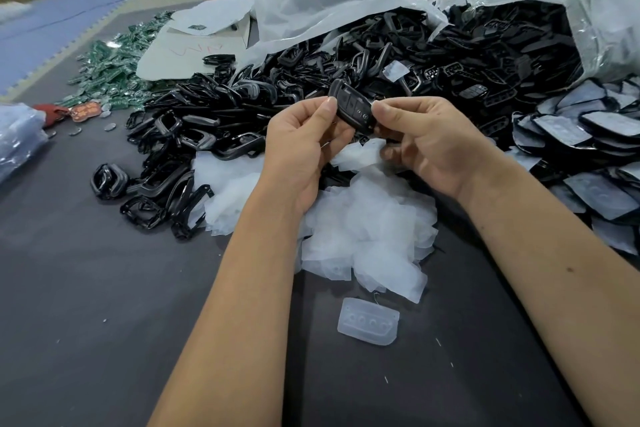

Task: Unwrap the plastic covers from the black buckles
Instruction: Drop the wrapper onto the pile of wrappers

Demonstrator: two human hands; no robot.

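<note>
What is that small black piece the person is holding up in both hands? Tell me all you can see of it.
The black piece is a small, glossy, oblong shell, seemingly hard plastic, with a rounded upper end and tiny button-like marks on its face. It is held tilted above the heap of clear wrappers. The left hand pinches its upper left edge and the right hand pinches its right side. Whether any film is on it is unclear.
</note>
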